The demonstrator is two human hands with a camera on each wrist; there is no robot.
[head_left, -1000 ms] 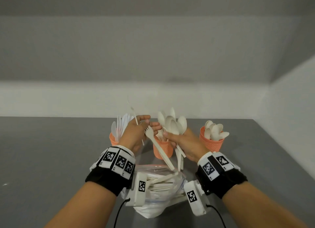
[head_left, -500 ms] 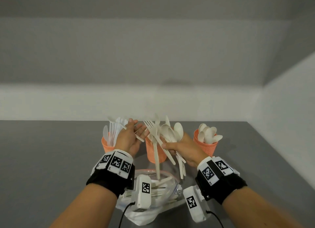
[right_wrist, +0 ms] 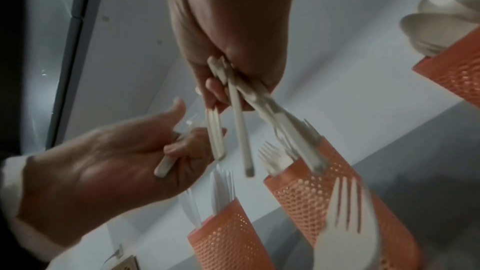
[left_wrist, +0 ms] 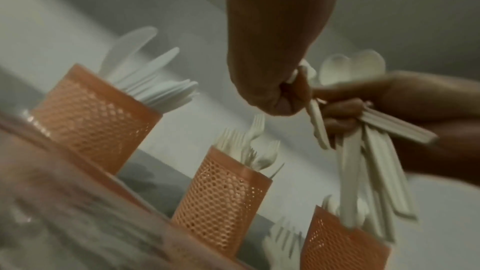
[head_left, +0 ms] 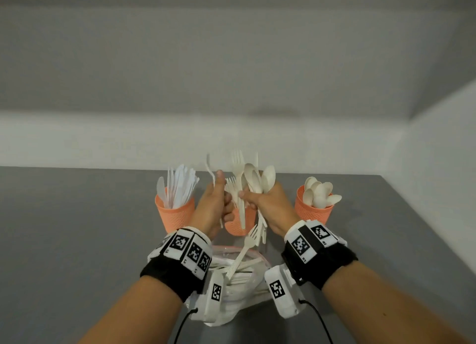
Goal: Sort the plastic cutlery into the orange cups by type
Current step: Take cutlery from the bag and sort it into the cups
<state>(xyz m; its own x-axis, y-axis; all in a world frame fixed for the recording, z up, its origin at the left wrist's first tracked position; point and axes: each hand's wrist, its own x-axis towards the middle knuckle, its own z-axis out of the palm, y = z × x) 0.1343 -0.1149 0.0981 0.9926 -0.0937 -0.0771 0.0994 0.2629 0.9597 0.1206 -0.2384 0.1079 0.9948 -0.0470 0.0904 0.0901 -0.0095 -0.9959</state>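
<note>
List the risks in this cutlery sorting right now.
The right hand grips a mixed bunch of white plastic spoons and forks; loosening that grip could drop pieces into the wrong cup. A loose white plastic fork hangs below, over the clear plastic bag. Both hands crowd the middle orange mesh cup, risking a tip.

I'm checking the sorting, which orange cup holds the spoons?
The right cup; rounded spoon bowls stick out of it. The left cup holds knives, the middle cup forks.
</note>
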